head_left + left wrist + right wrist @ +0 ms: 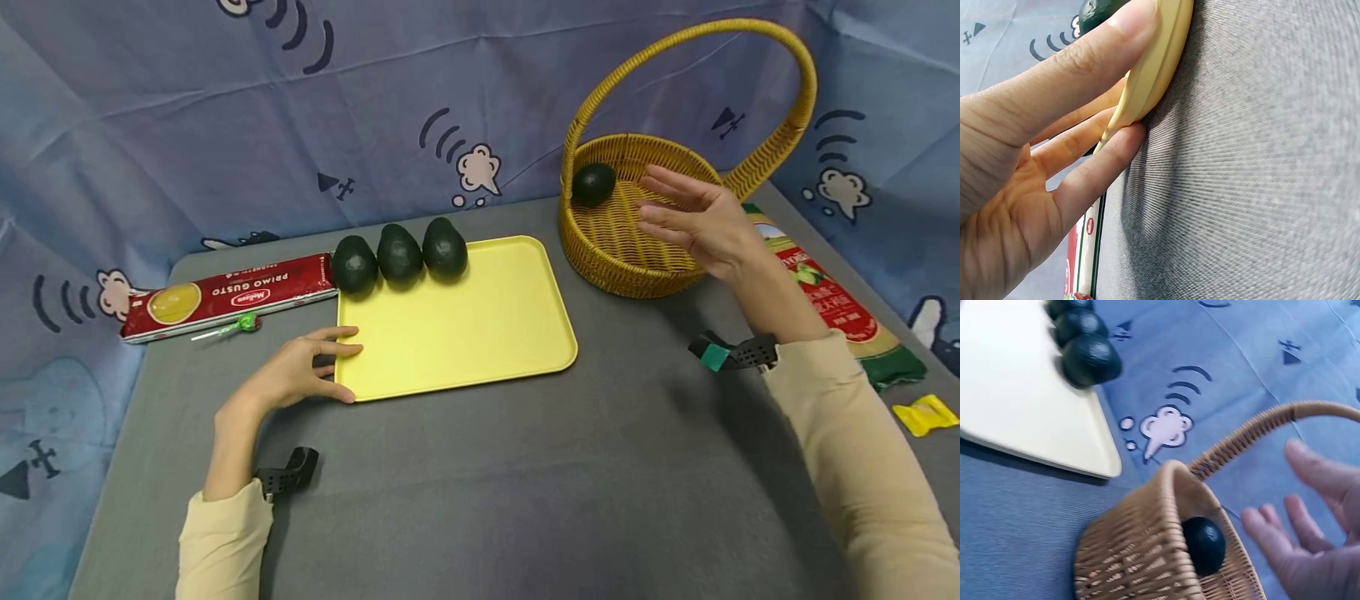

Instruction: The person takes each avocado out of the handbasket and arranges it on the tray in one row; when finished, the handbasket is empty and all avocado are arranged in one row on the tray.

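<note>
My left hand [296,371] holds the left edge of a yellow tray [465,325], its thumb at the near corner and its fingers over the rim. In the left wrist view, the thumb and a fingertip meet the tray's side [1160,69]. Three dark green avocados [401,255] stand in a row along the tray's far left side. Over the right part of a wicker basket [637,282] hovers my right hand [701,221], fingers spread and holding nothing. One avocado [593,184] lies inside the basket at its left wall; the right wrist view shows this avocado [1204,545] too.
Left of the tray lies a red spaghetti pack [240,293], with a green lollipop [243,323] before it. A red and green bag [832,292] lies right of the basket, near a yellow-wrapped candy [925,414]. The basket's tall handle [690,32] arches upward. Patterned cloth [405,108] hangs behind the table.
</note>
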Demonstrator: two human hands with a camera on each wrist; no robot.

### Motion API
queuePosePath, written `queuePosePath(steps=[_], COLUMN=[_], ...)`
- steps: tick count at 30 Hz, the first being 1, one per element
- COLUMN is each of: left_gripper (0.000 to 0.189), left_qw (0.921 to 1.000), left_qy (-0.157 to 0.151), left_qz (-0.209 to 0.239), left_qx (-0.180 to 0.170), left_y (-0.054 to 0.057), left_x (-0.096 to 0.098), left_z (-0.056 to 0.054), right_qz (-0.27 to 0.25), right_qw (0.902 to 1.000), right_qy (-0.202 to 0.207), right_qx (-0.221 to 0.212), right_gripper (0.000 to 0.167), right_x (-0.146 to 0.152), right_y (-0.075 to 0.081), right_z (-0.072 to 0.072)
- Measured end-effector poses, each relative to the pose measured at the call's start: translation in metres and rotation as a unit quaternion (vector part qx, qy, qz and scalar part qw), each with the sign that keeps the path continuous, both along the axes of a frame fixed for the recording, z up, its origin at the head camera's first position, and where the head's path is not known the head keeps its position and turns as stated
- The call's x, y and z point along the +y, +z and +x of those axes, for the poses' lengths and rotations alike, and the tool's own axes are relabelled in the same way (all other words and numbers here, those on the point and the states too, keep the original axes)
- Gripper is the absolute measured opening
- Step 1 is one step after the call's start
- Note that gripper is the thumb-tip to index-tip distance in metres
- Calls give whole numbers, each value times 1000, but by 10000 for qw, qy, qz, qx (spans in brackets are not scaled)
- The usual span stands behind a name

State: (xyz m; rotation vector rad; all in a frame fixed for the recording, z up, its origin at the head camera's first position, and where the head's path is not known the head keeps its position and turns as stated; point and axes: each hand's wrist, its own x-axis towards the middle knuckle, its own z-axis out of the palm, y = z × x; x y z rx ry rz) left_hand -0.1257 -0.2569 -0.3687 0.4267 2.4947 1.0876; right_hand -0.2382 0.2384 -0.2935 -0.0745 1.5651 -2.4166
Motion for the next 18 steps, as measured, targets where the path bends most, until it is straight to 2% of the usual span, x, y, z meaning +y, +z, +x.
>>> queuePosePath(steps=[5, 8, 12, 18], left_gripper=[68, 68, 68, 68], left_qw=[10000, 10000, 9999, 9997], left_qy=[10, 34, 22, -2], left_qz=[9, 44, 101, 219], left_qx=[-8, -46, -80, -78], left_y=[0, -1, 0, 0], left_x=[-1, -2, -2, -1], left_z=[0, 1, 1, 0], right_qz=[22, 89, 240, 474], right_qw=[9951, 9894, 9850, 9795], right_qy=[-544, -770, -762, -766], right_qx=[-823, -1228, -1532, -1802], right_gripper=[50, 57, 69, 75], right_x=[8, 12, 18, 24], right_y=[3, 2, 1, -2], right_z=[-21, -36, -54, -76])
